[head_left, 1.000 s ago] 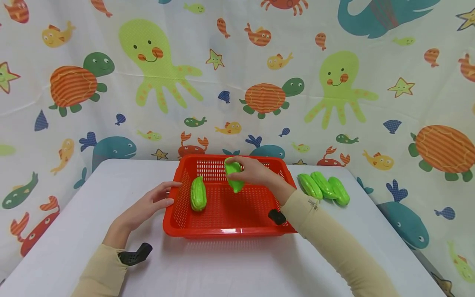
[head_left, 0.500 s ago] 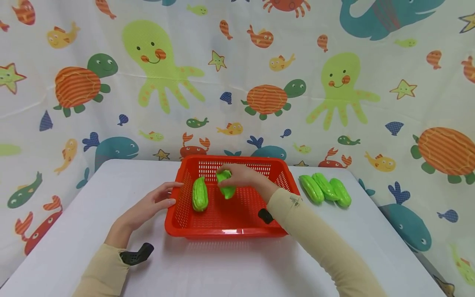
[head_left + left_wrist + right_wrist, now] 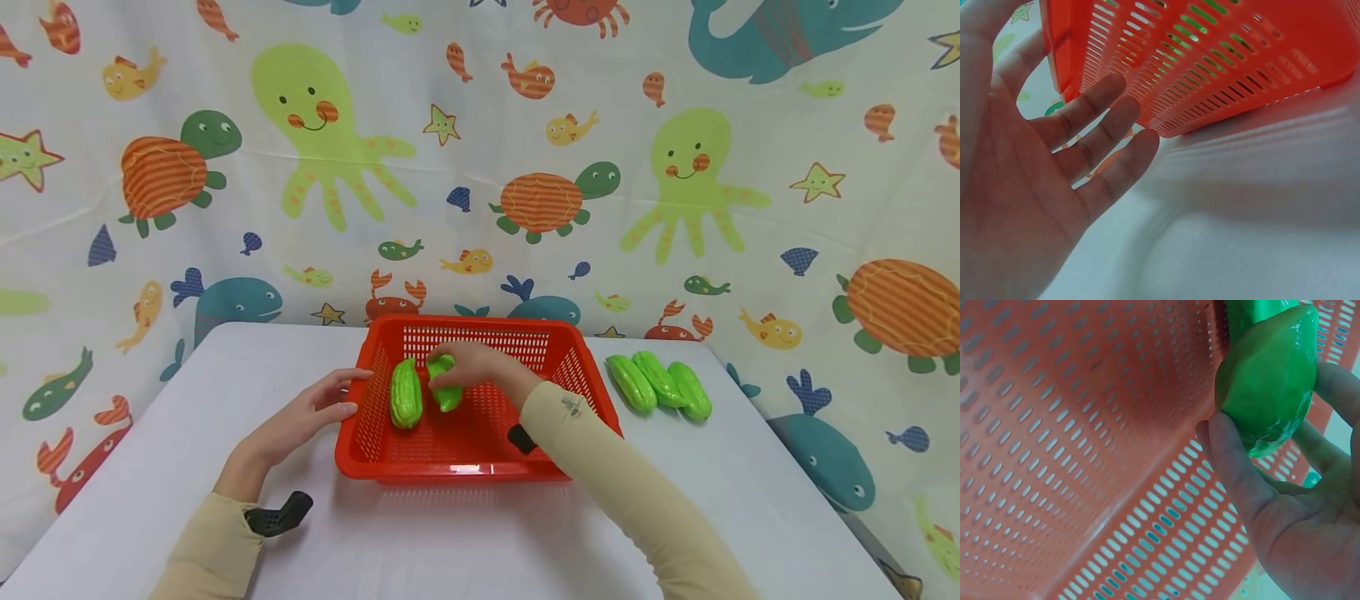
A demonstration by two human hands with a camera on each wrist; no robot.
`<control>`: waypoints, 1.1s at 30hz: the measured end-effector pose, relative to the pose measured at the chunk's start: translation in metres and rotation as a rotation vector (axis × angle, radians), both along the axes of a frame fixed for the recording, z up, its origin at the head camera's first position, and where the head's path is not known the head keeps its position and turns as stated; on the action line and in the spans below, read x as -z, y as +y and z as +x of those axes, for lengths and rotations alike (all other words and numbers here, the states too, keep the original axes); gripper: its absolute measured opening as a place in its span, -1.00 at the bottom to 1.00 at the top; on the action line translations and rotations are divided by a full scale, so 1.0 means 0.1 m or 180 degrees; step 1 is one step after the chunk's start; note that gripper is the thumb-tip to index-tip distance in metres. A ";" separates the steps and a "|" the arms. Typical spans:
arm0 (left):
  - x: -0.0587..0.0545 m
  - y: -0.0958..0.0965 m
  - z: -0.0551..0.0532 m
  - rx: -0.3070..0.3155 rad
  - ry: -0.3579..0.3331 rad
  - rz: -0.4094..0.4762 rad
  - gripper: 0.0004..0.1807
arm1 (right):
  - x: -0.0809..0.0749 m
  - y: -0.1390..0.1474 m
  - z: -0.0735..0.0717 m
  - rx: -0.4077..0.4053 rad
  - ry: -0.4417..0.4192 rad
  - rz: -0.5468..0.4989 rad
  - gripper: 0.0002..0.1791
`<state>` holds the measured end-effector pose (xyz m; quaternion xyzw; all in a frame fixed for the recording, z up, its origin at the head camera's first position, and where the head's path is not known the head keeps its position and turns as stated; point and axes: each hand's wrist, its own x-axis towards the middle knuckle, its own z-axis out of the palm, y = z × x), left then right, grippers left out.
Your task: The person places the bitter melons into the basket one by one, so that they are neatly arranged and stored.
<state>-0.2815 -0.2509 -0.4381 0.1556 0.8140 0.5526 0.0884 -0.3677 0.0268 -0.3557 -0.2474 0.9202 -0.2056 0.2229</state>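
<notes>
A red plastic basket with slotted walls stands on the white table. Inside it, my right hand grips a shiny bright green gourd that looks like a toy, low over the basket floor; whether it touches the floor cannot be told. The right wrist view has thumb and fingers around this green gourd. Just left of it lies another ridged green gourd by the left wall. My left hand has loosely extended fingers at the basket's left rim; the left wrist view shows its palm holding nothing.
To the right of the basket, three more green gourds lie side by side on the table. Behind the table hangs a white curtain printed with sea animals. Each wrist carries a black camera.
My right hand has moved left and down into the basket with the green gourd, closer to the one lying there. My left hand stays at the left rim. The view has shifted slightly.
</notes>
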 end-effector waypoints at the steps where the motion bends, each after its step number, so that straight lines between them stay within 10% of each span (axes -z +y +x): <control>1: 0.00 0.00 0.00 -0.0003 -0.0003 -0.0001 -0.39 | 0.01 -0.01 0.00 0.0002 -0.0002 0.0007 -0.47; 33: -0.02 0.00 0.01 0.0054 0.0018 0.0081 -0.40 | 0.10 -0.20 0.07 -0.0158 0.0040 0.0320 -0.39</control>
